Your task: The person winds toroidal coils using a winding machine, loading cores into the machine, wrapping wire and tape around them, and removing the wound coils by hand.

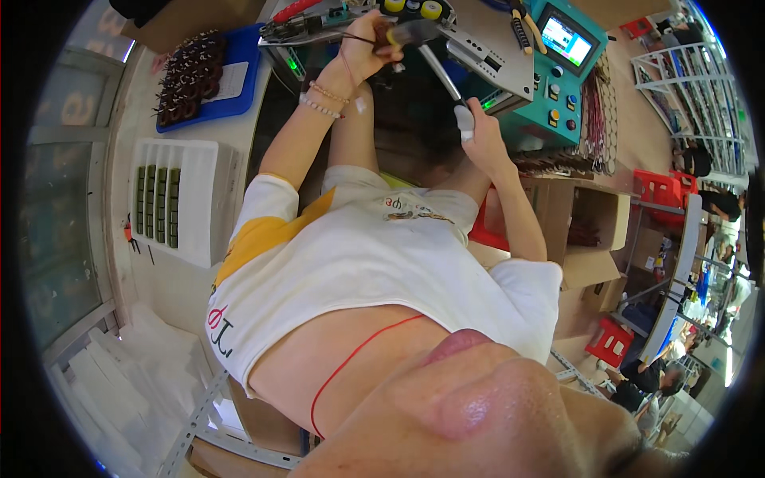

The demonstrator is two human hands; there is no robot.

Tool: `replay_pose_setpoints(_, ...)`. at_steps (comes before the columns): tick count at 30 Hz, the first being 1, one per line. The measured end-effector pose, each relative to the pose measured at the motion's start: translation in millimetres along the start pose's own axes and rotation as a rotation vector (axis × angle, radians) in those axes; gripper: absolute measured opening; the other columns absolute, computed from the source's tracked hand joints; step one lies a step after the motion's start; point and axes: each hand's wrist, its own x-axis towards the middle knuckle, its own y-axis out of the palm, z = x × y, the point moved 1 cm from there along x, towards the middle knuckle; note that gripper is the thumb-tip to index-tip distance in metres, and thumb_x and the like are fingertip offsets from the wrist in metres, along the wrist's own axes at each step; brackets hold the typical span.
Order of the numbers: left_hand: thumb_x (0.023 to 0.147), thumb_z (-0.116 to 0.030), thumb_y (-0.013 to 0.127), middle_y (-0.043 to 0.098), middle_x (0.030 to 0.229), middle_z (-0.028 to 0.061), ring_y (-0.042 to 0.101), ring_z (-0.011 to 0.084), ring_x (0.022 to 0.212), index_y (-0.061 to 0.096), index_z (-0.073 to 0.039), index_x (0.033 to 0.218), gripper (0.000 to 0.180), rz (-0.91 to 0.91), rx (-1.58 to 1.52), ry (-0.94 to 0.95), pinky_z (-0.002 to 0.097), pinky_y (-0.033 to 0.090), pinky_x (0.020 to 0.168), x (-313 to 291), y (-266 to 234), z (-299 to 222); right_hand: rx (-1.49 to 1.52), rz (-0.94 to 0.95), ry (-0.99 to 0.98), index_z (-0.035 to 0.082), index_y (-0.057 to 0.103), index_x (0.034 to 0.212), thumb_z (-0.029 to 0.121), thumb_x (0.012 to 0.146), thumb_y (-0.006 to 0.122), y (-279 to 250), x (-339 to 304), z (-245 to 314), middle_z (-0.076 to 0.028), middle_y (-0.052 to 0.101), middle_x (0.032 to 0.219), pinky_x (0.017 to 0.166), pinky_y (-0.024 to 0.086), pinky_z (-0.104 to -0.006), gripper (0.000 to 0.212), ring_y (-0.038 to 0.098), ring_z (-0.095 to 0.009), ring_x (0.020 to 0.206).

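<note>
My left hand (365, 49) is raised at the front of the bench machine, its fingers closed round a small dark brown coil (382, 35) that is mostly hidden by them. Close against that hand is the blurred dark and yellow head of a mallet (434, 64) with a shiny metal shaft. Lower right, my right hand (482, 134) grips the mallet's handle end, where something white shows by the fingers. Behind both hands stands the winding machine (482, 60), with yellow rollers at its top and green lights at its sides.
Left, a blue tray (253, 76) bears many dark brown ring coils with wire ends. Below it is a white foam box (191, 203) with rows of green pieces. A teal control box (550, 103) with screen stands right, beside pliers (522, 28), hanging wires and a cardboard carton (594, 215).
</note>
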Motion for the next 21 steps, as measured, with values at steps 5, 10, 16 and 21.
replay_pose_setpoints(5,0.103,-0.043,0.040,0.064,0.083,0.0157,0.039,0.0214,0.039,0.057,-0.005,0.090,0.044,-0.105,0.110,0.162,0.0389,0.041,0.049,-1.7,-14.9,1.6,-0.128,-0.109,0.112,0.003,0.055,0.105,0.010,0.089,0.057,-11.1,14.2,-53.9,-0.030,0.061,0.080,0.065,0.047,-0.0538,0.018,0.061,-0.050,0.083)
replay_pose_setpoints(10,0.103,-0.054,0.031,0.064,0.083,0.0085,0.056,0.0162,0.062,0.061,-0.005,0.092,0.058,0.035,0.438,0.305,0.0297,0.048,0.058,-8.7,-11.5,-7.9,-0.679,-0.178,0.356,0.007,0.055,0.111,0.031,0.097,0.052,-63.7,52.3,-83.3,-0.023,0.068,0.087,0.067,0.048,-0.0551,0.028,0.064,-0.046,0.081)
replay_pose_setpoints(16,0.099,-0.068,0.014,0.061,0.082,0.0048,0.056,0.0115,0.082,0.063,-0.006,0.089,0.079,0.142,0.679,0.345,0.0248,0.043,0.081,-28.3,14.0,-15.3,-0.871,-0.133,0.302,0.006,0.056,0.115,0.020,0.089,0.058,-90.9,68.8,-117.5,-0.020,0.062,0.107,0.077,0.052,-0.0499,0.029,0.064,-0.039,0.094)
replay_pose_setpoints(21,0.095,-0.074,0.009,0.056,0.080,0.0020,0.052,0.0102,0.082,0.062,-0.005,0.089,0.087,0.136,0.950,0.359,0.0235,0.040,0.081,-35.0,32.8,-13.6,-0.173,-0.067,-0.396,0.008,0.061,0.119,0.009,0.086,0.065,-47.9,99.4,21.9,-0.014,0.060,0.107,0.083,0.050,-0.0406,0.034,0.061,-0.034,0.097)
